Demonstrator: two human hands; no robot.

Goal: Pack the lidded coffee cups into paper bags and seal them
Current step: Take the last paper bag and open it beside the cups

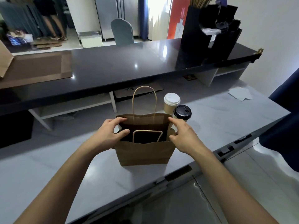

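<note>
Your left hand [108,133] and right hand [183,135] pinch the paper bag [144,152] mouth open; next, load the cups at one o'clock.

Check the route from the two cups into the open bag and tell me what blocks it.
The near handle has flopped into the bag's mouth, partly across the opening. Both hands grip the side rims. The white-lidded cup and black-lidded cup stand just behind the right rim; nothing else intervenes.
</note>
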